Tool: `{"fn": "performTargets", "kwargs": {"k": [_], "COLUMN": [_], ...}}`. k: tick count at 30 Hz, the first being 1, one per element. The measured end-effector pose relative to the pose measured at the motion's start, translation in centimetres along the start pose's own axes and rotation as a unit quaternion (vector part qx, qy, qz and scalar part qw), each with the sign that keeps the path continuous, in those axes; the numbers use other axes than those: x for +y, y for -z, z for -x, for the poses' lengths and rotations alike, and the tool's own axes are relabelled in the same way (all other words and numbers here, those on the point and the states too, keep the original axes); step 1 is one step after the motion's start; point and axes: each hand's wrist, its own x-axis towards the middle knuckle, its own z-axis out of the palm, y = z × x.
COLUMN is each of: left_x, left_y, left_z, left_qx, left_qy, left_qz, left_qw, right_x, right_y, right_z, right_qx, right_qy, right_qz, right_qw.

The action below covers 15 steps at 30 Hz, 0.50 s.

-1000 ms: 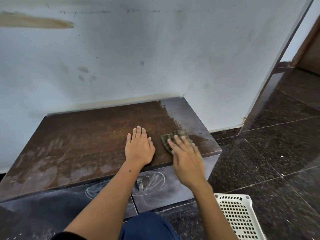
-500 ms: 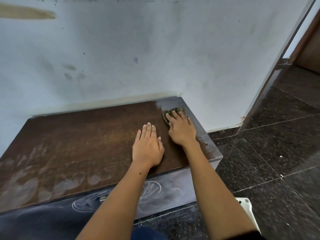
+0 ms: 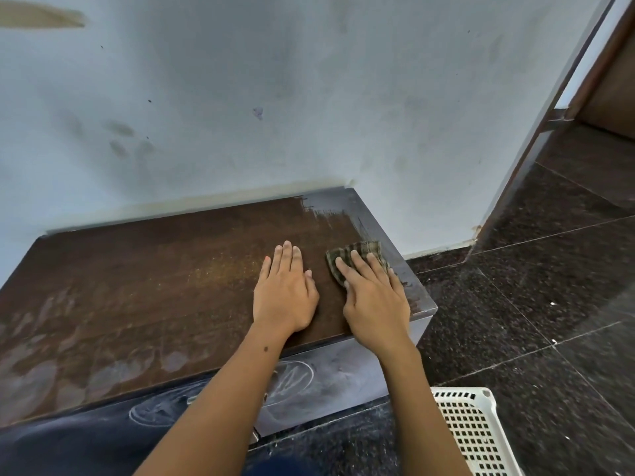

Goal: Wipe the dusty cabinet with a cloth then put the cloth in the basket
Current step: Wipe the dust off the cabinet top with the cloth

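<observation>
The right hand (image 3: 374, 297) covers the near half of the cloth (image 3: 357, 254). The basket (image 3: 470, 434) runs off the bottom edge. The cabinet (image 3: 154, 286) is cut off at the left.

There is one view, from a camera on the person's head. It looks forward and down, close above the cabinet (image 3: 171, 276), toward the wall (image 3: 309, 97) at 12 o'clock. The floor (image 3: 549, 304) lies at 3 o'clock.

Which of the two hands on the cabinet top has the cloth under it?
The right hand: its fingers press the checked cloth down near the cabinet's right edge. The left hand lies flat on bare wood.
</observation>
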Motion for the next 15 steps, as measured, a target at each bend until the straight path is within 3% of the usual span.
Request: {"fn": "performTargets", "kwargs": {"k": [9,15], "left_x": [0.0,-0.1], "left_y": [0.0,-0.3], "left_z": [-0.1,-0.1], "left_qx": [0.006,0.006], "left_qy": [0.005,0.003], "left_qz": [0.007,0.003], "left_qw": [1.000,1.000], "right_x": [-1.7,-6.5], "right_y": [-1.7,-3.8], "right_z": [-15.2,-19.4], "right_qx": [-0.065,-0.079], "right_qy": [0.008,0.051], "right_qz": [0.003,0.036], "right_qw": [0.998,0.995]}}
